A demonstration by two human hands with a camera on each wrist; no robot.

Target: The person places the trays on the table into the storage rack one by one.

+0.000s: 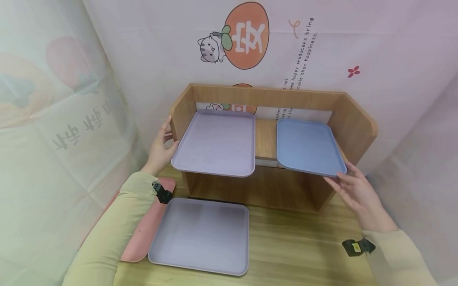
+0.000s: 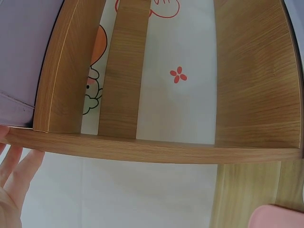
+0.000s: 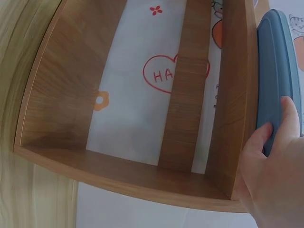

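Observation:
A wooden two-level shelf (image 1: 266, 139) holds a lavender tray (image 1: 218, 143) on the left of its upper board and a smaller blue tray (image 1: 309, 147) on the right. Both trays jut out past the board's front. My left hand (image 1: 161, 151) rests against the shelf's left side panel, fingers on the outer face and thumb by the lavender tray's edge. At the blue tray's front right corner, my right hand (image 1: 358, 190) grips the rim between thumb and fingers. The right wrist view shows the blue tray (image 3: 275, 71) nearly edge-on, thumb and index finger against it.
A second lavender tray (image 1: 200, 238) lies on the wooden table (image 1: 286, 246) in front of the shelf. Partly under the left forearm lies a pink tray (image 1: 144, 230). Printed cloth walls (image 1: 150, 43) stand close behind and on both sides.

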